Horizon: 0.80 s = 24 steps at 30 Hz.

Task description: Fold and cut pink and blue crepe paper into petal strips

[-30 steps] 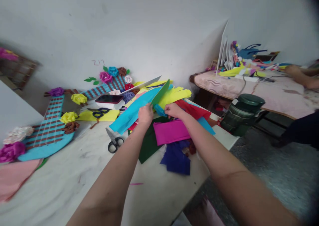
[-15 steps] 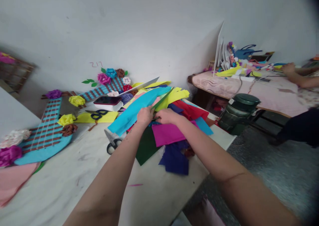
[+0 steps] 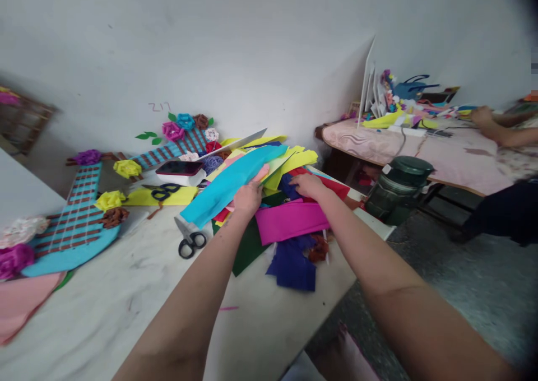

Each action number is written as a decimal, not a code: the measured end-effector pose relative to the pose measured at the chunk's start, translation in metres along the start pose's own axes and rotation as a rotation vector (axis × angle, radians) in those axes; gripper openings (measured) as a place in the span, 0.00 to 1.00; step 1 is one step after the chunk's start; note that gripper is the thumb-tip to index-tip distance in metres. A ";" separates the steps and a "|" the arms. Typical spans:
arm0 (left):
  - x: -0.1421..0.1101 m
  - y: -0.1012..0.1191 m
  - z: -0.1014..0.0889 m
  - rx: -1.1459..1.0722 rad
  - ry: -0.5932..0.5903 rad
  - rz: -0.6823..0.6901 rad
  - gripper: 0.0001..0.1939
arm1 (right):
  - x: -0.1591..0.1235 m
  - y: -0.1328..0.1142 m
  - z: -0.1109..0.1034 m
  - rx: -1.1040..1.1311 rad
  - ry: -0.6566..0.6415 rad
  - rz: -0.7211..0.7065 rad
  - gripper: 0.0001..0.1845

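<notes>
My left hand [image 3: 247, 198] is closed on the edges of some crepe paper sheets. A light blue sheet [image 3: 233, 182] lies along it, with pink and dark green edges by the fingers. My right hand [image 3: 310, 185] rests on the heap, its bent fingers apart and touching a dark blue piece [image 3: 289, 186] beside red paper [image 3: 336, 188]. A magenta strip [image 3: 292, 222] lies below both hands. Nearer me are a dark green sheet [image 3: 247, 246] and another dark blue piece [image 3: 296, 266]. Open scissors [image 3: 191, 241] lie left of the heap.
Dark-handled scissors [image 3: 165, 191] and a phone [image 3: 179, 168] lie farther left. A blue guitar-shaped craft [image 3: 79, 224] carries paper flowers. A green container [image 3: 399, 185] stands right of my table. Another person's arm [image 3: 500, 129] reaches over the pink-covered table [image 3: 454, 162].
My right hand has moved right, away from my left hand, onto the dark blue and red paper. The left hand stays at the sheets. The view has shifted slightly.
</notes>
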<state>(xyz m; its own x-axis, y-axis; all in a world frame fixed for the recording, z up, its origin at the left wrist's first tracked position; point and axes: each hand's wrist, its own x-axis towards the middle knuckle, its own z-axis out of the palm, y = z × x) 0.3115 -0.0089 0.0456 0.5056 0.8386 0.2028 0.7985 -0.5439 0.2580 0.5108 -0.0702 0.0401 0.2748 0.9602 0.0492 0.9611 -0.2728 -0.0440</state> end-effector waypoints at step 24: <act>0.007 -0.010 0.002 -0.047 0.022 -0.024 0.21 | 0.017 -0.012 0.000 0.207 0.227 0.264 0.18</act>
<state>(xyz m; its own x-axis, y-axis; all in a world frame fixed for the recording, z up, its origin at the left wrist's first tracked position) 0.3072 0.0023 0.0422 0.4789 0.8507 0.2167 0.7938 -0.5250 0.3070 0.5043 -0.0511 0.0419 0.5332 0.8147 0.2278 0.8368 -0.4684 -0.2836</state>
